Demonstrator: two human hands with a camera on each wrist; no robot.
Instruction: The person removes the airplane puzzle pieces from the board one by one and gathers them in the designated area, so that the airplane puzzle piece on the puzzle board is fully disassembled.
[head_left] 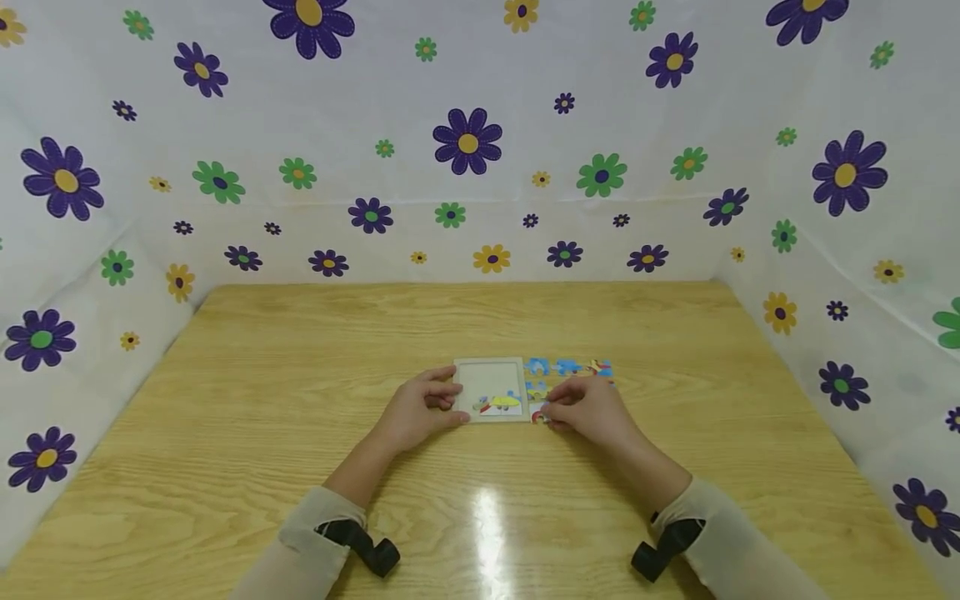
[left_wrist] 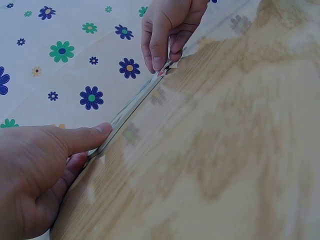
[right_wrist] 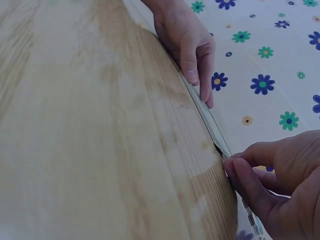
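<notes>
A square, pale puzzle tray [head_left: 486,379] lies flat on the table. A few joined pieces with a yellow shape [head_left: 504,402] sit along its lower right inside. My left hand [head_left: 416,408] holds the tray at its left edge, the thumb [left_wrist: 92,137] by the near corner. Just right of the tray, my right hand [head_left: 596,412] pinches a puzzle piece [head_left: 538,411] with a white and red print between thumb and forefinger, low over the tabletop. Those fingers partly hide the piece. In the right wrist view, thumb and forefinger of the right hand [right_wrist: 280,180] meet beside the tray's end.
Several loose puzzle pieces [head_left: 567,367], blue with other colours, lie in rows right of the tray; the right hand covers some. The wood-grain table [head_left: 337,333] extends around them. A white flowered cloth [head_left: 405,175] encloses the back and sides.
</notes>
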